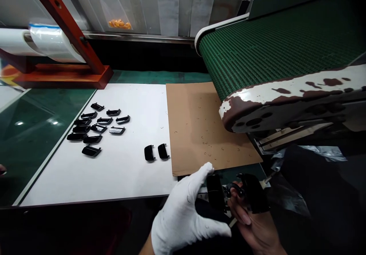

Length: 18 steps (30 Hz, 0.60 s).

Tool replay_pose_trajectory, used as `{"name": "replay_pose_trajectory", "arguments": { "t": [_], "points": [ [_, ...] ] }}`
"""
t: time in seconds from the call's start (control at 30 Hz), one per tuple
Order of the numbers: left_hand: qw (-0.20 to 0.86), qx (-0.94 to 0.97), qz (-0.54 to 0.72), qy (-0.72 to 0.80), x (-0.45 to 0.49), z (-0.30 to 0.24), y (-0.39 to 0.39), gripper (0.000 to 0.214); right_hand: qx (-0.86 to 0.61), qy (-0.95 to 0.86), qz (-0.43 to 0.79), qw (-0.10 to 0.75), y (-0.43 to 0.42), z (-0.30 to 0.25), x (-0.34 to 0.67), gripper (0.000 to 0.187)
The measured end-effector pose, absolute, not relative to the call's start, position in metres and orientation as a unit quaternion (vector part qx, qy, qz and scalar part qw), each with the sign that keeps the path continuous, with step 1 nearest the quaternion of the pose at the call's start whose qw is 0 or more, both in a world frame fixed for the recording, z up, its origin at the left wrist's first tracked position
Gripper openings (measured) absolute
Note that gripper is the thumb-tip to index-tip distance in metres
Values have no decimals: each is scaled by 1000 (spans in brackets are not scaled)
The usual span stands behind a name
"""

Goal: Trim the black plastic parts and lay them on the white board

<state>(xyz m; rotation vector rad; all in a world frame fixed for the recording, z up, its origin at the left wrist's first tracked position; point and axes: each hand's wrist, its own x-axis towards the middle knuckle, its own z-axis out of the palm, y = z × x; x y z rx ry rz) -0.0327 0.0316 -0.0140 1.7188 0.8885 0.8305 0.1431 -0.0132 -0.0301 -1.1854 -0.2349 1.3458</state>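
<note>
My left hand [183, 209] wears a white glove, its thumb and fingers spread in a C shape. A glossy black plastic part [215, 193] lies just in front of that opening; I cannot tell whether the glove touches it. My bare right hand [247, 217] is closed on a second glossy black part [254, 194]. At its fingers is a dark ring-shaped piece [234, 188], whose kind I cannot make out. A thin pale stick [265, 182] shows behind this hand. Two similar black parts [149, 153] lie on the white sheet [128, 175].
Several more black parts [98, 128] are grouped at the sheet's left. Brown cardboard [194, 133] bears tiny curved scraps. A green conveyor belt [271, 49] overhangs the right side. Film rolls [54, 41] sit behind a wooden stand [63, 76]. A person's fingertip [2, 169] shows at the left edge.
</note>
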Motion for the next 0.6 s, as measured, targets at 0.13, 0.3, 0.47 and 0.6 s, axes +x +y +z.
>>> {"name": "replay_pose_trajectory", "arguments": {
  "t": [0.13,0.3,0.47,0.6],
  "points": [
    [515,690,356,364,-27,-15,33,110,-520,-107,586,612,-14,-31,142,29],
    [526,673,369,368,-24,-14,34,107,-519,-118,589,608,-17,-35,146,26],
    [483,688,382,384,-29,-19,28,99,-514,-137,590,607,-19,-35,150,24],
    [466,703,388,370,-33,-22,25,90,-517,-149,582,610,-19,-34,151,27]
  ]
}}
